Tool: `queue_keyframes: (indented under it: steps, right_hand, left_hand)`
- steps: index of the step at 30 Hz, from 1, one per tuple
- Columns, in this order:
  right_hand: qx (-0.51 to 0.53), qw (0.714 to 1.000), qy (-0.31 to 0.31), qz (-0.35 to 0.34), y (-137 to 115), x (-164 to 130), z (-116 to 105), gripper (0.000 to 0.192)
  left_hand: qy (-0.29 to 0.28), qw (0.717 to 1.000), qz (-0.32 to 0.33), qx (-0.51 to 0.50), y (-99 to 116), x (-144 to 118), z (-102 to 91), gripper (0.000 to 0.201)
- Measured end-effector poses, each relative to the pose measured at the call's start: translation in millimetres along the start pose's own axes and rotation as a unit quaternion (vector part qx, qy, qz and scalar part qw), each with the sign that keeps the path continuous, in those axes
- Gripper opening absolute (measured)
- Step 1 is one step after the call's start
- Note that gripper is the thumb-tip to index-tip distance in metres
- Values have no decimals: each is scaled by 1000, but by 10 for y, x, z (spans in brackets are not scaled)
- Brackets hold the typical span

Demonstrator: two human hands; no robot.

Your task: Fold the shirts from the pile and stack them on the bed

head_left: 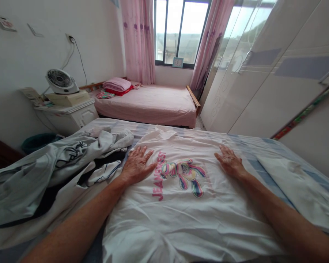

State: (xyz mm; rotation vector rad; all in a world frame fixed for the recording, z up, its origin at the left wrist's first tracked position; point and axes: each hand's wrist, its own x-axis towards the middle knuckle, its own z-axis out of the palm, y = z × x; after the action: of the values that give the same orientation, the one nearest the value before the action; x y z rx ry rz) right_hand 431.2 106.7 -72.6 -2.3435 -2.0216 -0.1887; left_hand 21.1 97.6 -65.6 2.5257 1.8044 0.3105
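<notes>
A white T-shirt (181, 219) lies spread on the bed in front of me, its collar side toward the left. Pink lettering and a colourful bear print (185, 173) show on its front, turned sideways. My left hand (137, 164) rests flat on the shirt beside the lettering, fingers spread. On the other side of the print, my right hand (229, 160) also lies flat on the fabric with its fingers stretched out. Creases run across the near part of the shirt. Neither hand grips anything.
A heap of white and black clothes (71, 157) lies at the left. To the right is a folded white garment (298, 182) on the blue striped sheet (265, 146). Beyond stand a pink bed (153, 102), a nightstand (84, 115) with a fan (60, 80), and a wardrobe (252, 95).
</notes>
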Motion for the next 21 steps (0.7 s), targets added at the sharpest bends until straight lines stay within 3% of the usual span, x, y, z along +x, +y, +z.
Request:
queue_keyframes:
  steps: [4,9,12,21]
  right_hand:
    - [-11,994,-3,-106,-161,-295,37,59]
    - [-9,1000,13,-21,137,-324,102,60]
    - [-4,1000,18,-3,256,-281,110,59]
    - [5,1000,6,2,199,-300,71,57]
  left_hand:
    - [-1,1000,0,5,3,1,-10,67]
    - [-11,1000,2,14,0,-2,-29,68]
    - [-14,1000,3,14,-5,2,-29,67]
    - [-25,999,1,27,-2,5,-33,67]
